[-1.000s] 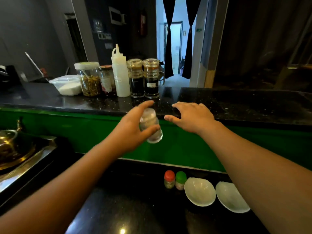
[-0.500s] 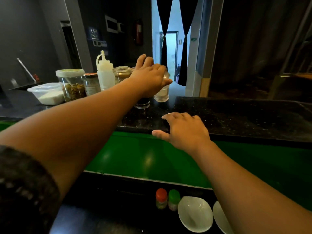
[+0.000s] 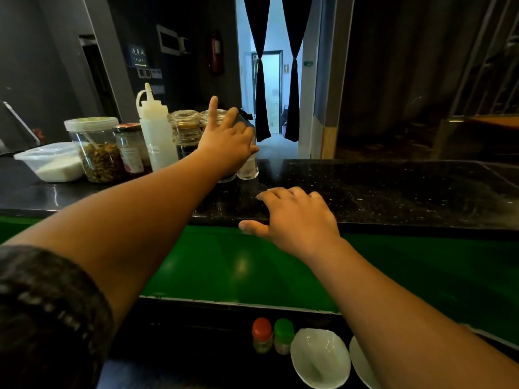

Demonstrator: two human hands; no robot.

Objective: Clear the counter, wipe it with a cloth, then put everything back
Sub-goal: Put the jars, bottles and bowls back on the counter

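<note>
So the left arm was stretched way out over the green panel, with the left hand clamped down on top of a small clear jar. Most of the fingers were curled over the lid and the thumb was tucked against its right side, but the index finger stuck straight up, off the jar. The jar itself stood upright on the black speckled upper counter, right at the end of a row: two dark-sauce jars just beside it, then a white squeeze bottle, a red-lidded jar, a big jar of dried bits and a plastic tub of white powder.

The right hand wasn't holding anything. It lay palm down on the counter's front edge, fingers loosely spread, thumb hanging past the lip.

Down on the lower counter sat a red-capped shaker touching a green-capped shaker, plus two white bowls.
</note>
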